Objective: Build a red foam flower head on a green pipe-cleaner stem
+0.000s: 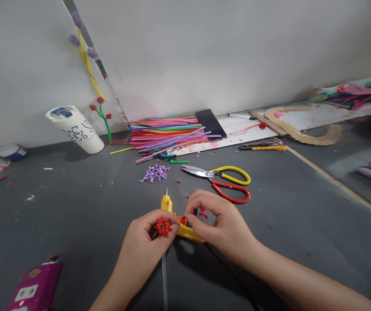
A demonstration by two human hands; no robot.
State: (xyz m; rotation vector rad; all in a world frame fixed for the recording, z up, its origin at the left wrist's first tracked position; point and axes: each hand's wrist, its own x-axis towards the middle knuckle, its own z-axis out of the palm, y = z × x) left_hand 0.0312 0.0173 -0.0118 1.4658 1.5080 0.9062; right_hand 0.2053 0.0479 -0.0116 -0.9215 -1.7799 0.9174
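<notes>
My left hand (144, 242) is closed in a pinch on a small red spiky flower (163, 227) with a green centre. Thumb and fingertips of my right hand (219, 218) come together just beside it; whatever they pinch, if anything, is hidden. Under both hands lies a yellow glue gun (166, 204), its nozzle pointing away from me and a glue stick (164, 280) running out toward me. Small red pieces (204, 212) are scattered by my right hand. Scissors (216, 175) with one yellow and one red handle lie beyond it, spread apart.
A pile of cut purple pieces (155, 172) lies past the glue gun. Behind are colourful pipe cleaners (169, 134), a black phone (211, 124) and pliers (263, 147). A white cup (77, 129) stands left. A purple power strip (34, 285) sits near left.
</notes>
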